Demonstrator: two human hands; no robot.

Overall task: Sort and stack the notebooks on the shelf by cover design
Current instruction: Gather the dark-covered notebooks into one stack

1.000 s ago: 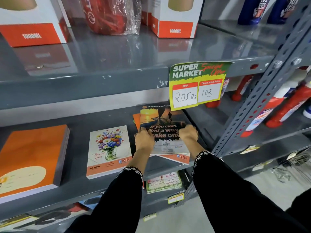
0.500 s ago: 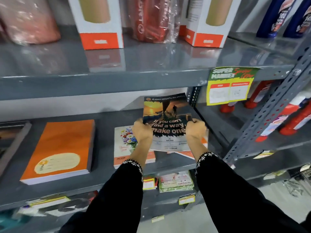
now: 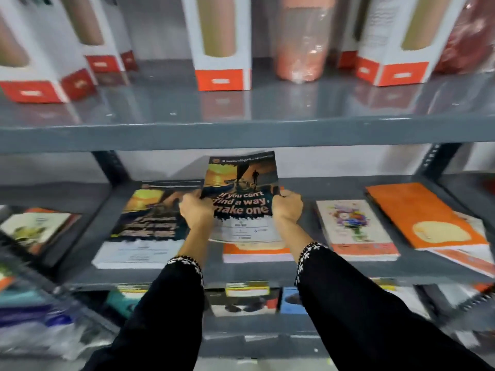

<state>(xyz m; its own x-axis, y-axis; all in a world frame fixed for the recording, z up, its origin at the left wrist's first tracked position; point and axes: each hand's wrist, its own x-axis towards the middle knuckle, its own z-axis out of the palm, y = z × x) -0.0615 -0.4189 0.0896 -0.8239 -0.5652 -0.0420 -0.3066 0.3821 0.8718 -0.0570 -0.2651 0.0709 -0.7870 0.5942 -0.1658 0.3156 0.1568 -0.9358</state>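
A sunset-cover notebook [image 3: 241,199] is pinched by its side edges, left hand [image 3: 197,210] and right hand [image 3: 288,207] both closed on it, raised above the shelf [image 3: 267,271] near its front edge. Its long axis runs front to back. The matching stack [image 3: 144,223] lies just left, nearer the left hand.

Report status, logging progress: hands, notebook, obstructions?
Left hand, right hand both grip sunset notebook, lifted. Matching stack lies left. Path clear.

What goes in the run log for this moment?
phase: carry | both hands hold sunset notebook | matching stack at left | not yet placed
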